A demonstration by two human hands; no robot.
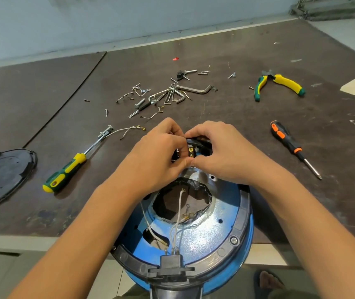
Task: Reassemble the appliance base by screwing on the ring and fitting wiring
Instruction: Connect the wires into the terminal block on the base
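Observation:
The blue appliance base (204, 236) lies upside down at the table's front edge, with a black ring (240, 214) round its rim and a black socket block (170, 263) at the near side. White wires (177, 216) run from the socket across the open centre hole. At the far rim my left hand (157, 156) and my right hand (219, 152) meet, fingers curled round a small black part with a yellow piece (191, 151). My fingers hide most of that part.
A green-yellow screwdriver (68, 169) lies left, an orange-black screwdriver (291, 145) right, green-yellow pliers (280, 83) far right. Hex keys and several loose screws (168, 93) are scattered behind my hands. A black cover plate (1, 178) rests at the left edge. A loose white wire (127, 130) lies nearby.

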